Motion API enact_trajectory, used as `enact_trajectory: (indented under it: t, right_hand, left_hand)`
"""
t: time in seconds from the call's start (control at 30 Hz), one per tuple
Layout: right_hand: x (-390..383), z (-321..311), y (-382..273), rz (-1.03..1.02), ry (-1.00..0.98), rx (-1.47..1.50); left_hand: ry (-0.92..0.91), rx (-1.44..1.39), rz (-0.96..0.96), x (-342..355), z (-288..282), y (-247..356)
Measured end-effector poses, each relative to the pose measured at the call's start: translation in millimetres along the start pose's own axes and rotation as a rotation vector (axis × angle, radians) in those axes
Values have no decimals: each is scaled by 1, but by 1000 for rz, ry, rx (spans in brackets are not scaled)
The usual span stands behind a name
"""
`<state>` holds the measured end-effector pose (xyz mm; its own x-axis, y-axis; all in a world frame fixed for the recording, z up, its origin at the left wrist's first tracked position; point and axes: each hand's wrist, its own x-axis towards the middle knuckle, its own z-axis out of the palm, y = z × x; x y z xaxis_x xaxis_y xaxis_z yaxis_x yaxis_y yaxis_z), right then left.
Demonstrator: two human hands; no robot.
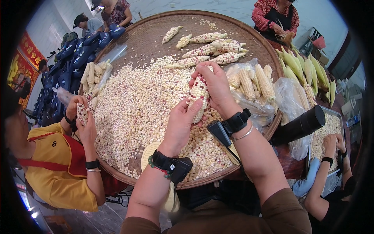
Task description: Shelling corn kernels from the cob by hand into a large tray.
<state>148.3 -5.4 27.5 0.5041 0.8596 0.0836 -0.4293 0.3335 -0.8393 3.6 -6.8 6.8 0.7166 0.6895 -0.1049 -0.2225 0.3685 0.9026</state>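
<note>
Both my hands hold one ear of corn (199, 92), white with dark red kernels, upright over a wide round woven tray (146, 33). My left hand (183, 117) grips its lower end, thumb laid across the kernels. Around the upper end wraps my right hand (218, 85), its thumb near the tip. Loose corn kernels (136, 105), mostly cream with some red, cover much of the tray below. Beyond my hands lies a pile of whole speckled ears (218, 48).
Stripped cobs (247, 84) fill a plastic bag at the tray's right; more cobs (91, 76) lie left. Ears in green husks (296, 64) and a black cylinder (299, 125) stand right. A co-worker in yellow (58, 167) holds an ear; another's hands touch a kernel-filled metal tray (342, 128).
</note>
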Motion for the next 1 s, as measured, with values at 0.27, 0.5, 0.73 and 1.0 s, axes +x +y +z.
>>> enact_trajectory:
  t: [0.27, 0.5, 0.73, 1.0]
  right_hand:
    - [-1, 0, -5, 13, -63, 81]
    - [-1, -1, -6, 8, -60, 81]
    - [1, -3, -6, -5, -39, 60]
    - [-1, 1, -6, 24, -18, 50]
  left_hand:
    - [-31, -85, -12, -1, -4, 0]
    - [-101, -151, -2, -2, -5, -1]
    - [-142, -177, 15, 0, -7, -5]
    - [-87, -242, -20, 2, -4, 1]
